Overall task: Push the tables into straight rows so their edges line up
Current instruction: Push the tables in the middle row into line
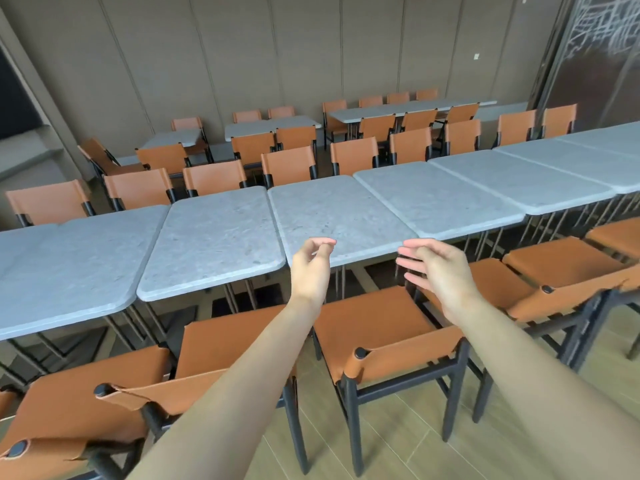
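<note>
Part done, by the look of the near row. Grey stone-topped rectangular desks with thin metal legs butted side by side from 9 o'clock across to 2 o'clock, yet near edges stepped rather than flush. Middle grey desk (337,216), straight ahead at 12 o'clock, set back from its left neighbour grey desk (214,244), whose near edge juts closer at 10 o'clock. Right neighbour grey desk (429,199) at 1 o'clock again stepped, its near corner further off than the middle one's. Further desks toward 2 o'clock too foreshortened to judge. Left to do, as a judgement: bringing these near edges into one line, likely by pulling the middle desk nearer or pushing the left one away.

Left hand (310,268) raised in front of the middle desk's near edge, fingers (323,242) loosely curled with tips close to the thumb, holding nothing. Right hand (436,268) just right of it at 1 o'clock, fingers (410,252) nearly straight and spread, pointing left, also empty. Both hands near that edge; touching or just short of it, cannot tell. Tan leather chair with black frame (388,327) directly beneath the forearms at 6 o'clock, between body and desk.
</note>
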Demonstrator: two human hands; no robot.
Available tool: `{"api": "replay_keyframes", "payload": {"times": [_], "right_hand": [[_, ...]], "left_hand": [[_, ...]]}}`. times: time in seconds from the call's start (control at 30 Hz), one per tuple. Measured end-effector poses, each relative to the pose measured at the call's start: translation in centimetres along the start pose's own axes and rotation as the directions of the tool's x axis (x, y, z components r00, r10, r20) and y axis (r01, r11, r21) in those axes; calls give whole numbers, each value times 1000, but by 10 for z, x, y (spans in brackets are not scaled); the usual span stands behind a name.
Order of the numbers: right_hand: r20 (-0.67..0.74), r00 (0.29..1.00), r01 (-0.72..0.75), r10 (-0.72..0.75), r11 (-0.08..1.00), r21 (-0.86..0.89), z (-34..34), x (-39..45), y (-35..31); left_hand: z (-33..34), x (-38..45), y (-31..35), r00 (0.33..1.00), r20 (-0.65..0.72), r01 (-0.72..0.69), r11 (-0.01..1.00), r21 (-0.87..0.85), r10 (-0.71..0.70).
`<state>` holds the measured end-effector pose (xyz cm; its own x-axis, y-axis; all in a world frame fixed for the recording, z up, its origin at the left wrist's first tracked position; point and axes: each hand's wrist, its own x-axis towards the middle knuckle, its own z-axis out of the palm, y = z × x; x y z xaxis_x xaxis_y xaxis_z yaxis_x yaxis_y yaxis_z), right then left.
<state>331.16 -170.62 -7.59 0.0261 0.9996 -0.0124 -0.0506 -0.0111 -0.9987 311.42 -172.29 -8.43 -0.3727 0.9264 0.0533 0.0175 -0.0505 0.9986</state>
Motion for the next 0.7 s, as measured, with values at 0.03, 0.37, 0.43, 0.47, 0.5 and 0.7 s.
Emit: {"api": "replay_keyframes", "payload": {"times": [0.03,0.37,0.43,0.47,0.5,0.7], "right_hand": [[-5,1000,7,-7,1000,-12,-22,4,0],[36,999,-35,40,993,-113,-139,54,3],[47,997,-52,56,994,-100,-142,67,9],[58,996,-64,70,993,-97,-141,74,14],[75,994,-77,84,992,-97,-139,80,18],[147,979,-119,141,982,-148,-132,143,46]], "left_hand": [[24,-3,0,1000,18,-5,1000,-16,5],[144,-8,-22,995,0,104,995,-6,-104],[149,0,-26,995,1,101,993,62,-101],[151,5,-30,995,9,95,990,108,-97],[151,11,-33,996,21,87,984,157,-92],[164,66,-68,986,43,140,933,333,-163]]}}
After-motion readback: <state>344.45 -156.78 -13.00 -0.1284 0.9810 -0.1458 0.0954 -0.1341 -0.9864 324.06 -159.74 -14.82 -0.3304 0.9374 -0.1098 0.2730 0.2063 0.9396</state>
